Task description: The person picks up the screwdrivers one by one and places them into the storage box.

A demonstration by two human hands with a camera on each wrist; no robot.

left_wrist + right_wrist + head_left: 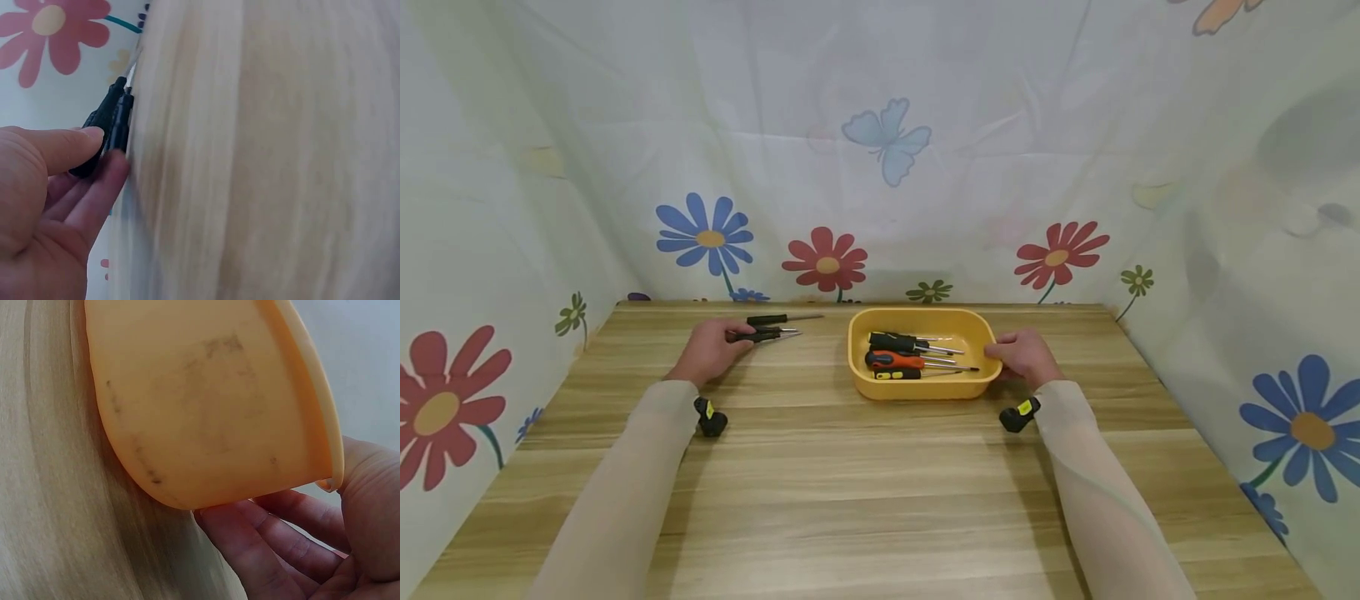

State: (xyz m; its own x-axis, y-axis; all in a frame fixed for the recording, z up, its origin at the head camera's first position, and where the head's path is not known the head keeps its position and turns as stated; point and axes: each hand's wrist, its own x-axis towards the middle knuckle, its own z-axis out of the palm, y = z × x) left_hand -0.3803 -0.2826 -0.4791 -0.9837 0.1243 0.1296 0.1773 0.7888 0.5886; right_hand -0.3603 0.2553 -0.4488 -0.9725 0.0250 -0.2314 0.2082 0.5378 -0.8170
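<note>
My left hand (711, 350) pinches a black-handled screwdriver (111, 103) between thumb and fingers, at the far left of the table. Another black handle (120, 122) lies right beside it, against the fingertips in the left wrist view. Just beyond them, a further black-handled screwdriver (767, 320) rests on the table, its shaft pointing right. My right hand (1028, 357) grips the right end of a yellow plastic bin (187, 419), thumb over the rim and fingers under the outer wall. Inside the bin lie several screwdrivers, among them an orange-and-blue-handled one (895, 360) and a black-and-yellow one (898, 374).
The wood-grain table (850, 500) reaches back to a white curtain (775, 167) printed with flowers and a butterfly, which also hangs along both sides. A small black wrist camera (711, 418) sits on the left sleeve and a similar camera (1019, 415) on the right.
</note>
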